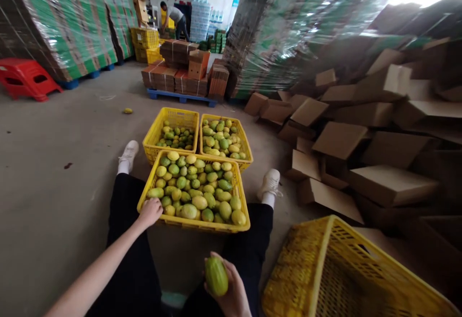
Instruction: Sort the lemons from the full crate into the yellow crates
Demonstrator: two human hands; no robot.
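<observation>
A yellow crate [246, 213] full of green and yellow fruit stands between the person's legs. At its near left corner rests my left hand [150, 212], fingers curled down at the rim beside the fruit; what they grip, if anything, is hidden. My right hand [233, 285] holds a green, ridged oval fruit [216, 276] low in front of the body, short of the crate. Behind the full crate stand two more yellow crates, the back left one [153, 134] partly filled and the back right one [247, 146] fuller.
A tilted yellow crate [325, 249] lies at the lower right. Cardboard boxes [341, 139] are heaped along the right. Stacked cardboard sits on a blue pallet [182, 98] ahead. A red stool [31, 78] is at left, and a person [176, 16] bends in the background.
</observation>
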